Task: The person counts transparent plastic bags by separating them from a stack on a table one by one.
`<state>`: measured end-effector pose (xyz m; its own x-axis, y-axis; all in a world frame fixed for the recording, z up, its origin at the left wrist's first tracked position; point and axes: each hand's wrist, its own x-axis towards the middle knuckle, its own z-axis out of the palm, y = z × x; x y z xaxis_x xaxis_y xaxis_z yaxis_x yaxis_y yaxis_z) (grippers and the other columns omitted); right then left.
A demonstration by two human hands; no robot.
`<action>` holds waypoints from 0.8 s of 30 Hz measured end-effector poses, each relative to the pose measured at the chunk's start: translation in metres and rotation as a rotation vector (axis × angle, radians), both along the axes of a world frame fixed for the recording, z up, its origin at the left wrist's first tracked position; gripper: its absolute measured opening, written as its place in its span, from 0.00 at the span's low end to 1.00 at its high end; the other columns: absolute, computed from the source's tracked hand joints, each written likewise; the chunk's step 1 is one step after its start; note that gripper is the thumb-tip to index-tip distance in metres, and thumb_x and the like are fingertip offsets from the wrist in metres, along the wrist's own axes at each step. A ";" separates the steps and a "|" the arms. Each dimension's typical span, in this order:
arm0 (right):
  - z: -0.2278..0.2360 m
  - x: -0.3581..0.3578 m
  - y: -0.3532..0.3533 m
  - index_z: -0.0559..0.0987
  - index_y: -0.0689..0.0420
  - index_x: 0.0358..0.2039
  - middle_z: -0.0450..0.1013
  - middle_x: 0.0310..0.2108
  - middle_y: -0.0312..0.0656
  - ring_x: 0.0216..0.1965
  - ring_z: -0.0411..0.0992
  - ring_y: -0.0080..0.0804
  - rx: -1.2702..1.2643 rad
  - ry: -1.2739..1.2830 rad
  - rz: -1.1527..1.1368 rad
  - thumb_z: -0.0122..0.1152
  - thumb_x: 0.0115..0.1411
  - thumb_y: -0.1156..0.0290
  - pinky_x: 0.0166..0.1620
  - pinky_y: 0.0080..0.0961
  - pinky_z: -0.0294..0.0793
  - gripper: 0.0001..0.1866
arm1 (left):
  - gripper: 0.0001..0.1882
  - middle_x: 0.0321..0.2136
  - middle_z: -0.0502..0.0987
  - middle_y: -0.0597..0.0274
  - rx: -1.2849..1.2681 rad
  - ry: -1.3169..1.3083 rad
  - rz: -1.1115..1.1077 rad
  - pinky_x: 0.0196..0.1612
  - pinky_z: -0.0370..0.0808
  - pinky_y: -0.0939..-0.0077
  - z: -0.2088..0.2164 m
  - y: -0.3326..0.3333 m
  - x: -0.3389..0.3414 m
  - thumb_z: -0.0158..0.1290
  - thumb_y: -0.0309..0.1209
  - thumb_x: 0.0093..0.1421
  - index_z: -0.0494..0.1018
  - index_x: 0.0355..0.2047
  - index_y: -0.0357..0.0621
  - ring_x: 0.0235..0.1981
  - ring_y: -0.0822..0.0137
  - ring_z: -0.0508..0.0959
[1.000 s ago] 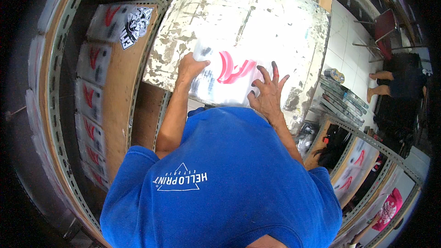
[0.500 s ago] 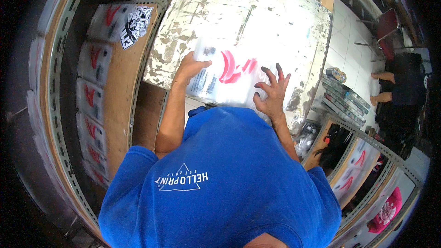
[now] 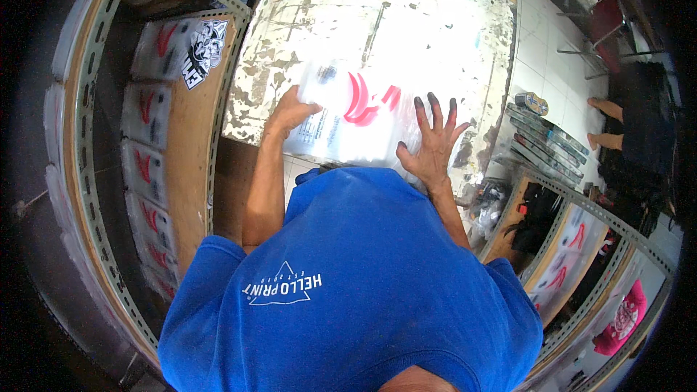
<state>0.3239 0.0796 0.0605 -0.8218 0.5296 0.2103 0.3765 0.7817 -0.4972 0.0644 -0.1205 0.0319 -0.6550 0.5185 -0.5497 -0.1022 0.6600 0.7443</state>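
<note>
A clear plastic bag [image 3: 341, 134] with red curved marks and dark print lies at the near edge of the worn, paint-flecked white table [image 3: 435, 36]. At its left side, my left hand [image 3: 292, 115] grips the edge, thumb on top and the other fingers mostly hidden. My right hand [image 3: 434, 144] is over the bag's right side, fingers spread and fingertips darkened. Whether its palm presses on the plastic I cannot tell.
A metal-framed shelf [image 3: 196, 109] on the left holds several similar bags [image 3: 147, 112]. To the right, stacked frames [image 3: 544, 145] sit on the tiled floor with a round tin [image 3: 534, 104] nearby. Another shelf [image 3: 566, 247] stands at lower right, and a person's feet [image 3: 606, 123] show beyond.
My right hand's fingers have straightened and spread wider. My left hand keeps its hold at the bag's left edge. The whole view has shifted slightly.
</note>
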 end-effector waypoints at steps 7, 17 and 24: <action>-0.010 0.003 0.004 0.66 0.45 0.64 0.54 0.66 0.44 0.70 0.36 0.60 0.003 -0.009 0.012 0.60 0.37 0.54 0.57 0.82 0.20 0.47 | 0.23 0.35 0.79 0.39 -0.283 0.448 -0.185 0.45 0.75 0.55 0.046 0.025 0.034 0.56 0.27 0.49 0.70 0.47 0.37 0.41 0.44 0.79; -0.012 0.006 0.006 0.67 0.44 0.63 0.55 0.66 0.43 0.70 0.40 0.57 0.013 -0.013 0.013 0.61 0.36 0.54 0.57 0.82 0.23 0.47 | 0.53 0.48 0.72 0.28 -0.164 0.236 -0.305 0.57 0.70 0.58 0.097 0.080 0.091 0.59 0.52 0.54 0.46 0.62 0.22 0.50 0.37 0.75; -0.014 0.005 0.005 0.65 0.46 0.64 0.55 0.66 0.42 0.69 0.42 0.57 0.017 -0.014 0.003 0.61 0.36 0.55 0.57 0.83 0.29 0.48 | 0.38 0.35 0.80 0.41 -0.034 -0.115 -0.082 0.44 0.78 0.61 0.044 0.054 0.062 0.60 0.47 0.54 0.65 0.53 0.26 0.37 0.53 0.82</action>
